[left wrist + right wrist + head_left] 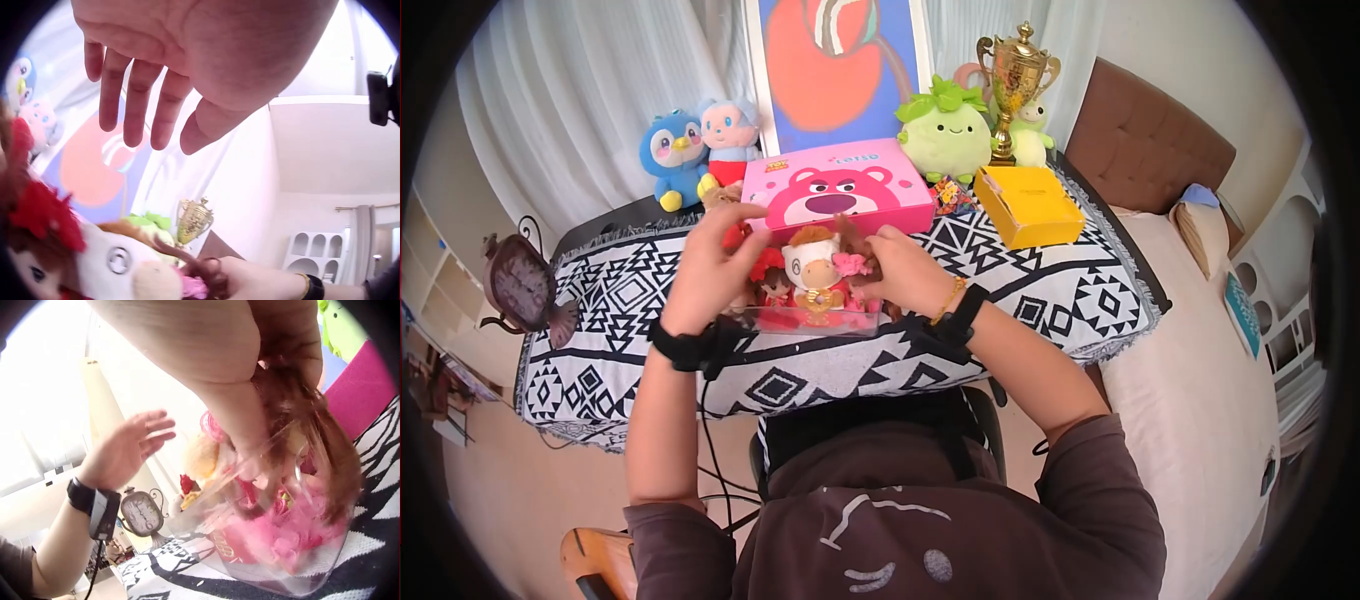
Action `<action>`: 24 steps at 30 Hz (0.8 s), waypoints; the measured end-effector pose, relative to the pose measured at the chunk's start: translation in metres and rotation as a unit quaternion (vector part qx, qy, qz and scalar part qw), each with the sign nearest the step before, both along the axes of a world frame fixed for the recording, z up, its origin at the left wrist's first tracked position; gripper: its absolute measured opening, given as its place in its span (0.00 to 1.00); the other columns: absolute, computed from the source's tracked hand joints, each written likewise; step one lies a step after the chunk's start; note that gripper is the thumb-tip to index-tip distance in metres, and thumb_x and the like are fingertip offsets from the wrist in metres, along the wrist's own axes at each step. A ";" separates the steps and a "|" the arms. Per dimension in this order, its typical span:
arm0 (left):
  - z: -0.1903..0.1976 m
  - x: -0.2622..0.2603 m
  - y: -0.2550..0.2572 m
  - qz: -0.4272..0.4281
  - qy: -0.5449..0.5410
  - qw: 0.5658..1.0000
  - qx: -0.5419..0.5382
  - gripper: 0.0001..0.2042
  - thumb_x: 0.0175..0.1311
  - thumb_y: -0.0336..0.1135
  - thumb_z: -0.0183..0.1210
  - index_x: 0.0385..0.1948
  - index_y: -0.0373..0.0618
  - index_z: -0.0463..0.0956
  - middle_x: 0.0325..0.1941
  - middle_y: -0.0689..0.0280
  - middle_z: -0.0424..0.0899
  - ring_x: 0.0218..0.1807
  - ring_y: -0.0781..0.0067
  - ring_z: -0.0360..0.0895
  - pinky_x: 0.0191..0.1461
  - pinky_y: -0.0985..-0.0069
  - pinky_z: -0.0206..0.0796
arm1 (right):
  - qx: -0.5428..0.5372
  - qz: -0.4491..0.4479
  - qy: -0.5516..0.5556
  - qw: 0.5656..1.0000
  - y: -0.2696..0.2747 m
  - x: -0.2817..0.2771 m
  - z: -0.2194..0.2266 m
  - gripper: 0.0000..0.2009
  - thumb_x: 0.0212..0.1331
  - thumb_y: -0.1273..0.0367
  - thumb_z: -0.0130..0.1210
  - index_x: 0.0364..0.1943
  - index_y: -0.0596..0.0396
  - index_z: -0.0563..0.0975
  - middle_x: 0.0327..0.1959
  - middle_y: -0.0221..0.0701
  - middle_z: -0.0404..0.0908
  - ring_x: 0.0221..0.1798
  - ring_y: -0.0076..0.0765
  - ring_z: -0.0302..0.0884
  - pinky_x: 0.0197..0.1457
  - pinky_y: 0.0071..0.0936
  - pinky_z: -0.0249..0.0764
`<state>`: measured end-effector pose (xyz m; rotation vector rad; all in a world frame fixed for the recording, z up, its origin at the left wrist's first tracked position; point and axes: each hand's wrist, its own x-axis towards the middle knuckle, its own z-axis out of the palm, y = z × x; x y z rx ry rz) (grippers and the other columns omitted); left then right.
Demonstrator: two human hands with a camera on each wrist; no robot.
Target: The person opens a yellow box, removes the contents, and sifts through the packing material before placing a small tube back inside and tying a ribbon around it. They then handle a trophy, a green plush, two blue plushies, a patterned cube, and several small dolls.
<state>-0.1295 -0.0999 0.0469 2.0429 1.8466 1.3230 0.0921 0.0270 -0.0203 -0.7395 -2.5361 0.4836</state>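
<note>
A clear plastic box (pixel 852 322) holds a white plush (pixel 808 258) between dolls with pink and red decorations. My left hand (pixel 715 265) hovers over the left side with fingers spread; the left wrist view shows the palm (pixel 212 50) and nothing held. On the right side, my right hand (pixel 912 275) grips a brown-haired doll (pixel 340 469) in pink. In the right wrist view, the hand (pixel 250 375) has its thumb and fingers around the hair, and the doll's pink skirt is within the clear plastic. The hand and hair hide the doll's face.
Behind the clear box lies a pink bear box (pixel 840 185). A yellow box (pixel 1030 208) and gold trophy (pixel 1012 90) stand to the right, near a green plush (pixel 945 138). Blue plushes (pixel 675 160) sit back left; a clock (pixel 520 283) stands at the left edge.
</note>
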 end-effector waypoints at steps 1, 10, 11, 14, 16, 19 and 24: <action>-0.006 -0.014 -0.005 0.019 -0.010 1.000 0.005 0.12 0.61 0.30 0.58 0.45 0.39 0.76 0.45 0.61 0.79 0.49 0.70 0.75 0.54 0.76 0.65 | -0.014 0.019 0.012 1.000 0.000 0.006 0.005 0.26 0.40 0.61 0.70 0.40 0.64 0.74 0.37 0.43 0.73 0.45 0.48 0.73 0.49 0.38 0.70; -0.094 -0.117 -0.034 0.143 -0.195 0.956 -0.168 0.16 0.64 0.36 0.55 0.50 0.36 0.73 0.39 0.62 0.81 0.37 0.75 0.77 0.38 0.79 0.70 | 0.352 -0.184 0.153 0.905 -0.023 0.040 0.009 0.20 0.55 0.57 0.60 0.44 0.58 0.71 0.36 0.41 0.68 0.32 0.46 0.69 0.41 0.36 0.67; -0.090 -0.108 -0.035 0.145 -0.216 0.947 -0.190 0.16 0.64 0.36 0.55 0.50 0.36 0.73 0.38 0.62 0.81 0.35 0.76 0.77 0.35 0.79 0.70 | 0.353 -0.182 0.153 0.905 -0.028 0.042 0.002 0.20 0.55 0.57 0.60 0.44 0.58 0.71 0.36 0.41 0.68 0.32 0.46 0.69 0.41 0.36 0.67; -0.090 -0.099 -0.032 0.133 -0.194 0.948 -0.216 0.16 0.62 0.34 0.55 0.49 0.35 0.73 0.36 0.62 0.81 0.31 0.77 0.76 0.31 0.80 0.70 | 0.140 -0.043 0.078 0.986 -0.034 0.043 -0.016 0.17 0.57 0.57 0.57 0.31 0.59 0.77 0.25 0.39 0.73 0.25 0.46 0.72 0.35 0.37 0.68; -0.091 -0.099 -0.029 0.136 -0.171 0.948 -0.232 0.16 0.62 0.33 0.53 0.50 0.37 0.73 0.37 0.65 0.81 0.32 0.79 0.76 0.31 0.81 0.70 | -0.144 -0.064 0.013 0.987 -0.037 0.038 -0.019 0.19 0.58 0.57 0.54 0.21 0.62 0.78 0.14 0.40 0.75 0.23 0.48 0.75 0.31 0.40 0.70; -0.090 -0.100 -0.025 0.137 -0.132 0.951 -0.243 0.17 0.60 0.31 0.50 0.51 0.38 0.74 0.37 0.67 0.81 0.33 0.80 0.75 0.30 0.81 0.70 | -0.170 -0.087 0.070 0.979 -0.035 0.028 -0.027 0.20 0.58 0.58 0.54 0.21 0.64 0.79 0.14 0.44 0.76 0.21 0.49 0.77 0.27 0.39 0.71; -0.104 -0.107 -0.022 0.148 -0.076 0.962 -0.218 0.15 0.58 0.31 0.49 0.46 0.37 0.75 0.31 0.67 0.79 0.28 0.80 0.73 0.28 0.80 0.69 | -0.177 -0.126 0.082 0.973 -0.014 0.021 -0.033 0.19 0.56 0.58 0.55 0.24 0.64 0.80 0.18 0.44 0.78 0.23 0.47 0.79 0.30 0.35 0.73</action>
